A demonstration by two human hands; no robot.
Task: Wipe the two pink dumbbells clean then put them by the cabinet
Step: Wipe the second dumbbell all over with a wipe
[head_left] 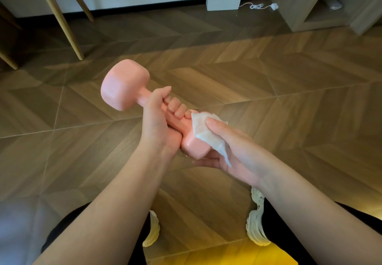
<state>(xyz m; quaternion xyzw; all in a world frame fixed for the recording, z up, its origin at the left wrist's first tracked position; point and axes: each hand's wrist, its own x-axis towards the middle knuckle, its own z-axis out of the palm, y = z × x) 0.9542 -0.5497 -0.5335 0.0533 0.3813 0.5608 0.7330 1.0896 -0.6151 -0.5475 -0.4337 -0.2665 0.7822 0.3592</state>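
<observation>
Diagonally: dumbbell runs upper-left to wipe, lower-right.

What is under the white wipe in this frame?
The near head of the smooth pink dumbbell, gripped at its handle by the left hand. The right hand holds the crumpled white wipe against it; the covered face of that head cannot be seen.

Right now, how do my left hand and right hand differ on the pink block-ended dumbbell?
The left hand grips the pink dumbbell bare by its handle, fingers curled round it; the right hand presses a crumpled white wipe against the near head. The left hand sits mid-bar; the right hand cups the end, thumb above, fingers below. Both hold the same dumbbell above the wooden floor.
</observation>
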